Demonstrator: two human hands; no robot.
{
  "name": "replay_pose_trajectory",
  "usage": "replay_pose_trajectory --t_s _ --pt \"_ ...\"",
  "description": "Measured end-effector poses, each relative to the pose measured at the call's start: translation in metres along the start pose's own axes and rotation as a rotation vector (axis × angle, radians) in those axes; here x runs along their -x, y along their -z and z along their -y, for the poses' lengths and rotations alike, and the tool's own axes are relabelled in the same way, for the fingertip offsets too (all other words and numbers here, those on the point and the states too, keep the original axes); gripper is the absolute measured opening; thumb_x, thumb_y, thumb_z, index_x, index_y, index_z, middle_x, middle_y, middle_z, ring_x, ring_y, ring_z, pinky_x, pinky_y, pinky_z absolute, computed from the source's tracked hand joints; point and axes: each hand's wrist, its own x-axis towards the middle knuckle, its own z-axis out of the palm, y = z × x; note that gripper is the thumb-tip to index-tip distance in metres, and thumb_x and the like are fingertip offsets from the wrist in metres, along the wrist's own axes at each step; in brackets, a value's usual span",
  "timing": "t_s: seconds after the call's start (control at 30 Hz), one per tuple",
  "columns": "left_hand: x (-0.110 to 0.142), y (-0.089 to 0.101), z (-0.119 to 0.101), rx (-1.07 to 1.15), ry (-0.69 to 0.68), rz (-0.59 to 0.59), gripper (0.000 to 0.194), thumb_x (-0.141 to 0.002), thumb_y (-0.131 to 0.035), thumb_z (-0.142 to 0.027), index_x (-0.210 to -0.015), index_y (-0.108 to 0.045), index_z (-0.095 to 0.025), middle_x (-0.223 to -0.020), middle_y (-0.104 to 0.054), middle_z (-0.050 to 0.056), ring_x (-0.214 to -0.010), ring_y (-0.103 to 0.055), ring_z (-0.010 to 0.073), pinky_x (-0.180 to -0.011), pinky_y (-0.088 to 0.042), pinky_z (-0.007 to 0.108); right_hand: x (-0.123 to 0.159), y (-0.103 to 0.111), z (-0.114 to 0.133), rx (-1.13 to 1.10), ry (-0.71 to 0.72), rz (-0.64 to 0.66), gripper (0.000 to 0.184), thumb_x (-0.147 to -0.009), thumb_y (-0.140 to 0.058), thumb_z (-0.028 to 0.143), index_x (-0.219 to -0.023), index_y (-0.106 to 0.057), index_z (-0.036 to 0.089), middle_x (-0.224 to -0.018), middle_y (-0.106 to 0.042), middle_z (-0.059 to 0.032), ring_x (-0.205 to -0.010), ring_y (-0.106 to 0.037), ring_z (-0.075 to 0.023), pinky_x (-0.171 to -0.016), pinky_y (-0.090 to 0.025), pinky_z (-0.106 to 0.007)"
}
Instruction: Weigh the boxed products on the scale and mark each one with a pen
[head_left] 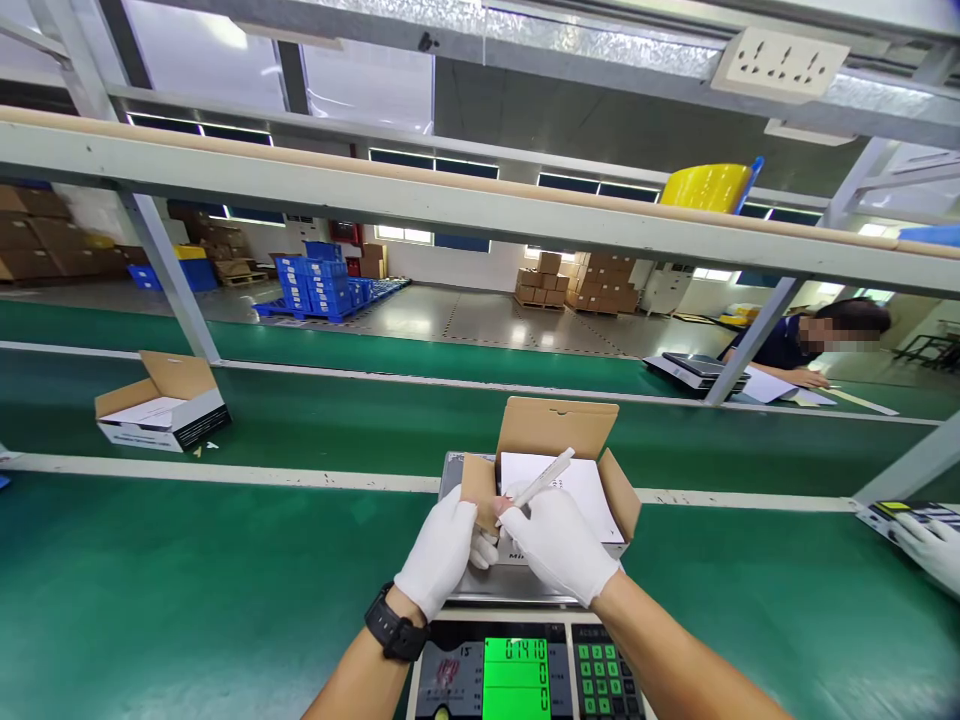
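An open cardboard box (556, 428) with white printed paper (598, 492) inside stands on the metal pan of a digital scale (517, 598). My left hand (441, 550), in a white glove with a black watch at the wrist, pinches the box's left side flap (478, 480). My right hand (564, 540), also gloved, is closed around a slim white pen (546, 476). The pen slants up to the right, and its lower end is near the left flap, partly hidden by my fingers. The scale's green display (516, 675) is lit.
Another open box (184, 415) stands on the green belt at left. At the right edge, another person's gloved hand (930, 545) rests on a box (885, 515). A person (787, 345) leans over papers beyond the shelf frame. A white shelf beam (420, 205) crosses above.
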Motion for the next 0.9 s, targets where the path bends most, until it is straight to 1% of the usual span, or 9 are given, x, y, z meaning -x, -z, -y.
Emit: replay_pose_trajectory --t_s 0.13,0.27,0.43,0.53,0.67,0.73,0.8,0.83,0.9 --pt "0.002 -0.001 -0.003 -0.028 -0.027 -0.007 0.046 -0.081 -0.044 -0.058 -0.090 -0.049 -0.014 -0.053 -0.058 0.005 -0.041 -0.056 0.0172 -0.035 -0.043 0.023 0.001 -0.002 -0.001 -0.001 -0.025 0.009 0.033 -0.088 -0.046 0.037 -0.062 -0.052 0.018 -0.057 -0.053 0.0003 -0.054 -0.043 -0.0139 -0.052 -0.026 -0.026" --pt "0.004 -0.001 -0.006 -0.049 -0.035 -0.009 0.043 -0.082 -0.043 -0.055 -0.091 -0.049 -0.013 -0.054 -0.059 0.005 -0.041 -0.056 0.0168 -0.036 -0.044 0.023 0.001 -0.001 -0.001 0.021 -0.034 -0.013 0.033 -0.088 -0.046 0.036 -0.061 -0.051 0.017 -0.057 -0.053 0.0001 -0.056 -0.043 -0.0139 -0.054 -0.028 -0.026" --pt "0.006 -0.003 -0.011 -0.040 -0.038 -0.008 0.042 -0.081 -0.044 -0.056 -0.089 -0.048 -0.014 -0.054 -0.058 0.004 -0.040 -0.054 0.0158 -0.037 -0.044 0.023 0.001 0.001 0.000 -0.056 0.027 0.005 0.032 -0.090 -0.045 0.033 -0.063 -0.053 0.017 -0.062 -0.057 -0.0006 -0.059 -0.048 -0.0142 -0.059 -0.032 -0.026" --pt "0.006 -0.005 -0.012 -0.020 -0.021 -0.012 0.041 -0.079 -0.044 -0.056 -0.087 -0.045 -0.016 -0.051 -0.057 0.004 -0.038 -0.053 0.0158 -0.036 -0.043 0.022 0.002 -0.002 -0.002 -0.054 0.028 0.009 0.033 -0.091 -0.044 0.034 -0.065 -0.054 0.017 -0.064 -0.060 -0.0013 -0.061 -0.050 -0.0149 -0.059 -0.032 -0.026" --pt "0.005 -0.005 -0.011 -0.022 -0.006 -0.029 0.040 -0.078 -0.045 -0.056 -0.086 -0.044 -0.016 -0.049 -0.056 0.004 -0.038 -0.053 0.0169 -0.036 -0.042 0.023 -0.002 -0.006 -0.005 -0.061 0.052 0.021 0.033 -0.091 -0.047 0.036 -0.064 -0.054 0.017 -0.063 -0.060 0.0001 -0.059 -0.049 -0.0142 -0.057 -0.032 -0.026" --pt "0.003 -0.004 -0.011 -0.036 -0.017 -0.019 0.043 -0.078 -0.045 -0.057 -0.088 -0.047 -0.015 -0.051 -0.058 0.005 -0.040 -0.055 0.0176 -0.036 -0.043 0.023 -0.002 -0.006 -0.006 -0.139 0.075 0.013 0.034 -0.091 -0.047 0.036 -0.064 -0.053 0.016 -0.062 -0.059 0.0002 -0.060 -0.050 -0.0138 -0.058 -0.034 -0.025" --pt "0.002 -0.003 -0.011 -0.053 -0.025 -0.009 0.048 -0.079 -0.043 -0.060 -0.090 -0.049 -0.014 -0.052 -0.058 0.005 -0.041 -0.056 0.0186 -0.037 -0.043 0.024 0.001 -0.002 -0.007 -0.276 0.095 -0.042 0.035 -0.092 -0.047 0.038 -0.065 -0.054 0.016 -0.062 -0.058 -0.0001 -0.060 -0.051 -0.0136 -0.059 -0.037 -0.025" --pt "0.002 -0.002 -0.010 -0.066 -0.027 -0.011 0.050 -0.080 -0.042 -0.061 -0.091 -0.050 -0.013 -0.052 -0.059 0.005 -0.042 -0.056 0.0186 -0.038 -0.043 0.024 0.006 0.001 -0.007 -0.339 0.110 -0.102 0.035 -0.092 -0.048 0.039 -0.067 -0.055 0.016 -0.063 -0.058 -0.0001 -0.061 -0.052 -0.0137 -0.060 -0.039 -0.025" --pt "0.004 0.003 -0.008 -0.123 -0.022 -0.057 0.051 -0.081 -0.043 -0.062 -0.093 -0.052 -0.013 -0.054 -0.060 0.005 -0.045 -0.057 0.0183 -0.042 -0.044 0.025 0.018 0.008 -0.010 -0.420 0.148 -0.256 0.033 -0.092 -0.049 0.040 -0.070 -0.057 0.017 -0.065 -0.058 -0.0002 -0.063 -0.055 -0.0138 -0.062 -0.042 -0.025"
